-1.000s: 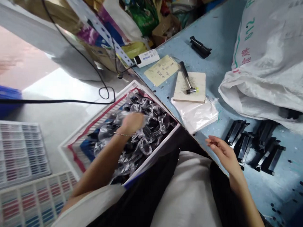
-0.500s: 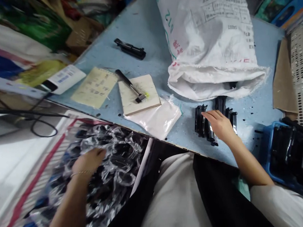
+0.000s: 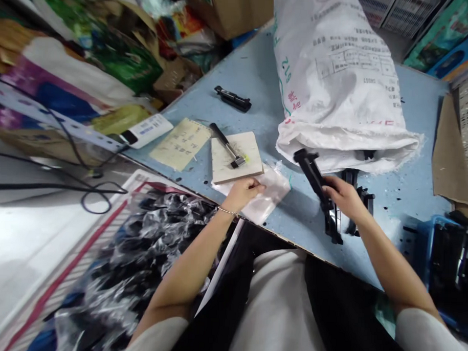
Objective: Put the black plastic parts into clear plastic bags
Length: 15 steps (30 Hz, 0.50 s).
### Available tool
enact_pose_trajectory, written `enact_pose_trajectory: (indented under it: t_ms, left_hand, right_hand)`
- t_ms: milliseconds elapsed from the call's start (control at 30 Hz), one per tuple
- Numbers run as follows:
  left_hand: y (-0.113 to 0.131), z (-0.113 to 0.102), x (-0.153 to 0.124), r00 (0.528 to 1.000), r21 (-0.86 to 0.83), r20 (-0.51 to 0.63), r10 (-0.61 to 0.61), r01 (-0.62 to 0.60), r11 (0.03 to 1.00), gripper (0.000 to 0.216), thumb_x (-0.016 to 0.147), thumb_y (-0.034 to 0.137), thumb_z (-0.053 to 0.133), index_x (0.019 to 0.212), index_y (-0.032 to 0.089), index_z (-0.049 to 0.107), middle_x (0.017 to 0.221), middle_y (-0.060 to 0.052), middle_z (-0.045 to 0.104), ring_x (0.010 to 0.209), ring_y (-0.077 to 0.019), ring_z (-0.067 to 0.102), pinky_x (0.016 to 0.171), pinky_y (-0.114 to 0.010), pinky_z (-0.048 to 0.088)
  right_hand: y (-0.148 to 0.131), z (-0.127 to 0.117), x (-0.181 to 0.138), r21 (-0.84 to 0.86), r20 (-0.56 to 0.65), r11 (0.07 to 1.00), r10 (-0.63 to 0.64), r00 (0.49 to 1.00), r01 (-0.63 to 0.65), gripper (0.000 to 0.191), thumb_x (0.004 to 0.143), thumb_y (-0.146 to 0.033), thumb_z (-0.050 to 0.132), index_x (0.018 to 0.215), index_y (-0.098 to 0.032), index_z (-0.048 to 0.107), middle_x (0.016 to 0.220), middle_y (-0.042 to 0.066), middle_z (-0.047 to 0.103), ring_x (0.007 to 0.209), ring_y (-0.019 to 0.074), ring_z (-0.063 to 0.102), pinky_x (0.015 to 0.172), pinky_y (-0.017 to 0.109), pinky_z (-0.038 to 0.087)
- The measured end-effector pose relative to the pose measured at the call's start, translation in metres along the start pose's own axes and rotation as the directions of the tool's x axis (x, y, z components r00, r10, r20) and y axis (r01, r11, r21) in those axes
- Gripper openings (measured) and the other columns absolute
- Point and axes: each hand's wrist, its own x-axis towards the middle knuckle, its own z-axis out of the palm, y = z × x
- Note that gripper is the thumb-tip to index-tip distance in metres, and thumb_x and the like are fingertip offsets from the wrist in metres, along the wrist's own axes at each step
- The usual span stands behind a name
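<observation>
The right hand (image 3: 345, 197) has fingers and thumb closed around a black part (image 3: 313, 172), whose long axis slants forward and leftward from that grip. Farther left of it lies the clear plastic film (image 3: 270, 198), nearer the left hand (image 3: 241, 193), whose curled fingers overlap it; whether they pinch it, I cannot tell.

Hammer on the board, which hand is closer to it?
Left. The left hand is just below the hammer, at the clear plastic; the right hand is farther off to the right, holding a black part.
</observation>
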Motion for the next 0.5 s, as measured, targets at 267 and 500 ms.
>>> enact_pose_trajectory:
  t_ms: [267, 500]
  left_hand:
    - [0.014, 0.005, -0.036, 0.958, 0.123, 0.025, 0.286, -0.287, 0.950, 0.011, 0.087, 0.021, 0.057, 0.087, 0.018, 0.068, 0.091, -0.008, 0.073, 0.085, -0.0217, 0.069, 0.083, -0.038, 0.058]
    - [-0.001, 0.003, -0.045, 0.900, 0.495, 0.083, 0.428, -0.410, 0.766, 0.052, 0.090, 0.007, 0.044, 0.139, 0.015, 0.060, 0.146, -0.014, 0.058, 0.128, -0.0258, 0.061, 0.112, -0.041, 0.051]
  right_hand:
    - [-0.004, 0.123, -0.006, 0.818, 0.286, 0.442, 0.241, 0.927, -0.368, 0.046, 0.071, -0.058, 0.084, 0.091, -0.020, 0.067, 0.093, 0.009, 0.077, 0.085, 0.0241, 0.074, 0.059, 0.027, 0.051]
    - [0.015, 0.102, -0.058, 0.791, 0.484, 0.299, 0.227, 0.845, -0.534, 0.042, 0.080, -0.055, 0.078, 0.091, -0.016, 0.068, 0.074, 0.007, 0.074, 0.057, 0.0156, 0.066, 0.052, 0.025, 0.049]
